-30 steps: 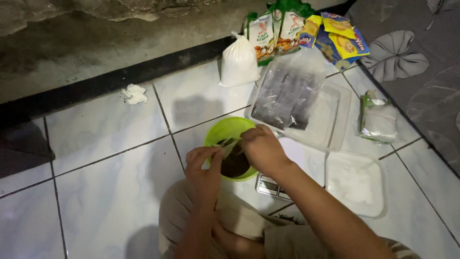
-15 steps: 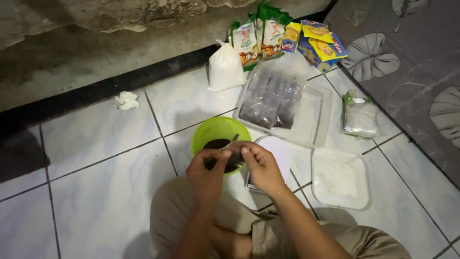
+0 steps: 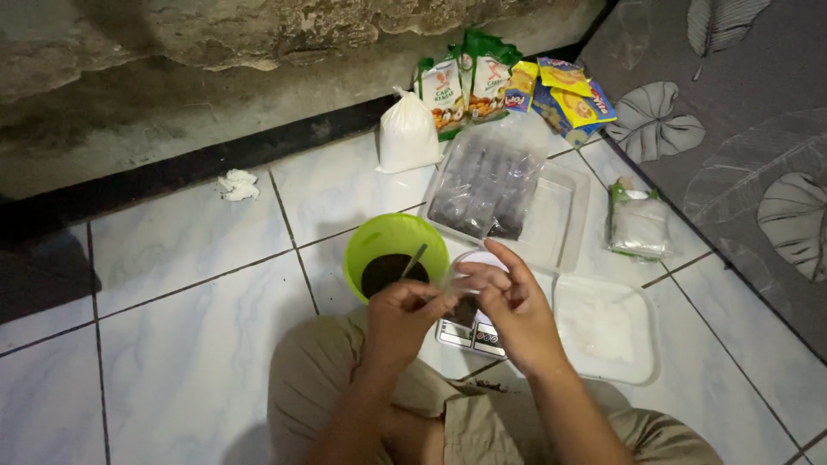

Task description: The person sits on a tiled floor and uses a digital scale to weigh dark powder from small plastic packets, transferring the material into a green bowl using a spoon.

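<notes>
My left hand (image 3: 405,312) and my right hand (image 3: 514,310) hold a small clear plastic bag (image 3: 463,288) between them, with dark powder at its bottom. The bag hangs above a small kitchen scale (image 3: 469,331) on the tiled floor. Just left of the hands stands a green bowl (image 3: 394,241) holding dark powder and a spoon (image 3: 413,259). Behind it a clear tray (image 3: 564,220) carries several filled dark packets (image 3: 487,189).
A white lid (image 3: 603,327) lies right of the scale. Further back are a white powder bag (image 3: 407,138), green pouches (image 3: 465,82), yellow sachets (image 3: 564,95), a wrapped white packet (image 3: 639,226), a crumpled tissue (image 3: 238,183), the wall and a grey leaf-patterned mat (image 3: 741,120).
My right hand left the bowl and came toward me; both hands now hold the small bag over the scale. The camera view shifted slightly.
</notes>
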